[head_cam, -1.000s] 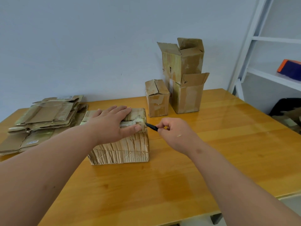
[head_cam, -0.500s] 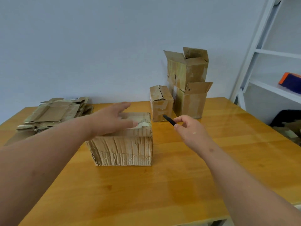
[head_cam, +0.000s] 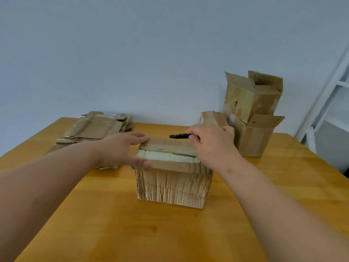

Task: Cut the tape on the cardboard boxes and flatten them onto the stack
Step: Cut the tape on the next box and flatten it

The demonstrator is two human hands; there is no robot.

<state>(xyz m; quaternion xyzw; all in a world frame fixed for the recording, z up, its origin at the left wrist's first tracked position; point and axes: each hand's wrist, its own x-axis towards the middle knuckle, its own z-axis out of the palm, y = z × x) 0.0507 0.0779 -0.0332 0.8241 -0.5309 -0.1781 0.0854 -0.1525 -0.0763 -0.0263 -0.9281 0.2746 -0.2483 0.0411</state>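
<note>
The crumpled box (head_cam: 172,175) is being steadied mid-table by the left hand (head_cam: 120,150), its fingers spread flat against the left end. A black cutter (head_cam: 179,136) is being pinched in the right hand (head_cam: 211,146). The pale, glossy tape (head_cam: 170,157) should be sliced shallowly along the seam.

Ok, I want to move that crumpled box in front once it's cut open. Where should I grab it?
Judging from the head view, grip the crumpled box by its two short end walls, one hand from each side. Its front wall is creased and soft and the top flaps look loose along the tape seam, so lifting from above would likely pull them open. The left hand already rests at the left end.
</note>
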